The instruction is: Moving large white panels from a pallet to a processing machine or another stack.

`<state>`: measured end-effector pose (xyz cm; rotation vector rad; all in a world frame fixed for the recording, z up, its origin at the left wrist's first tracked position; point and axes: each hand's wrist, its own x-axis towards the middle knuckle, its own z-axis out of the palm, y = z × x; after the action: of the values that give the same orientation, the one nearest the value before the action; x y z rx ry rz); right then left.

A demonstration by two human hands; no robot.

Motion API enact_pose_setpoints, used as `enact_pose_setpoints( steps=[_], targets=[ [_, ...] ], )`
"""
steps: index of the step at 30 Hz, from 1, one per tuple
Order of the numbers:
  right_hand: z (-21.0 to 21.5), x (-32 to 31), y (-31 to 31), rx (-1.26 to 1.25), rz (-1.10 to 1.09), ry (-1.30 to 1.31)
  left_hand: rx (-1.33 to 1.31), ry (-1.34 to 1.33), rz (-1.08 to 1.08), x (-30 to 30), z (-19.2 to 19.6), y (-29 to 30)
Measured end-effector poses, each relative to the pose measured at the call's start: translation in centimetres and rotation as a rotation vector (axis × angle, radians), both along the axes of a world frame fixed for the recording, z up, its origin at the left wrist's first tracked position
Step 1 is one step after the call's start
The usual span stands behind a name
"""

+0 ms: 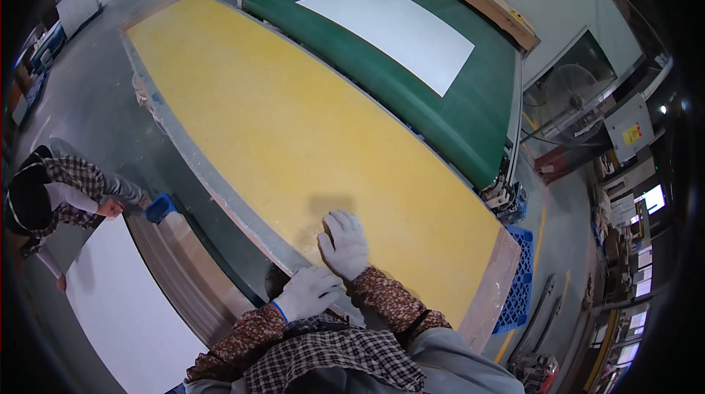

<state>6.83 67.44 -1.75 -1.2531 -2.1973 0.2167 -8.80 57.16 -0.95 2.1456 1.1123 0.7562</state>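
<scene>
"Head view: where does the long yellow tabletop point(250, 100) lie from the hands?"

"Directly under and ahead of them. Its long axis slants from the far upper left to the near lower right, and most of its length stretches away to the left of both hands."

"Which hand is farther in?"

"The gloved right hand point(344, 247). It is over the yellow surface, palm down, fingers loosely spread, holding nothing that shows. Whether it presses or only rests lightly, I can't tell."

"And the other?"

"The gloved left hand point(310, 293) is nearer the body, at the grey border point(213, 185) of the long side, just beside the right cuff. Its fingers look relaxed, but their undersides are hidden, so I can't say whether they grip the edge."

"Farther out?"

"Along the far side, a green conveyor belt point(485, 122) carries a white sheet point(393, 27). Past the near right end sits a blue plastic crate point(516, 276). On the left, a co-worker point(73, 181) is beside a stack of boards point(176, 262) with a white top."
</scene>
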Motion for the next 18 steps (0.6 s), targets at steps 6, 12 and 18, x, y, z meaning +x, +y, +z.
enact_pose_setpoints(
  steps=[6,12,18],
  targets=[
    [-0.3,0.7,-0.2,-0.102,-0.070,0.230,0.009,-0.026,0.007,0.3,0.7,0.2],
    [-2.2,2.5,1.7,-0.388,-0.268,0.571,0.009,-0.070,0.039,0.2,-0.6,-0.2],
    [-1.9,13.2,12.2,-0.701,-0.004,1.039,-0.010,-0.091,0.094,1.6,-2.0,-0.2]
  ],
)
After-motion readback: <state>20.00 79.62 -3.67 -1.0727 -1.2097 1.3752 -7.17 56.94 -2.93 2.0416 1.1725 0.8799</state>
